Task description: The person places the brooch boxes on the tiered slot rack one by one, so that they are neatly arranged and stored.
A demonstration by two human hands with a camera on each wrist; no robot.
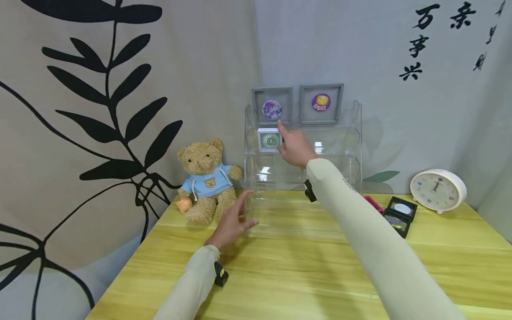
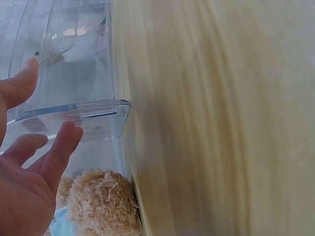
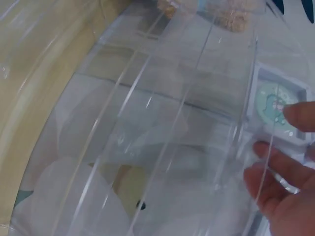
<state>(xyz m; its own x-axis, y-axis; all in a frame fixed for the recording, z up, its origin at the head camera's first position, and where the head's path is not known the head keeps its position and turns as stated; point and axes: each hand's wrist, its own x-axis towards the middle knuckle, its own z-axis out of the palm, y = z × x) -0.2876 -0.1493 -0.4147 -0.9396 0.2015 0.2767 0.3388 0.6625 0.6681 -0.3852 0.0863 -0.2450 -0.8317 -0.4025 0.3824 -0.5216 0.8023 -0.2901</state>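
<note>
A clear acrylic tiered rack stands on the wooden table. On its second tier from the top, at the left, is a small white-framed case with a round green badge inside. My right hand pinches this case at its right edge; in the right wrist view the thumb lies over the case's front. My left hand is at the rack's lower left side, thumb and fingers spread around the corner; whether it touches the plastic is unclear. Two grey square frames stand on the top tier, one with a purple badge, one with a yellow-and-purple badge.
A teddy bear in a blue top sits left of the rack, close to my left hand. To the right are an open black case, a red item partly behind my sleeve, and a round white clock. A patterned curtain hangs behind.
</note>
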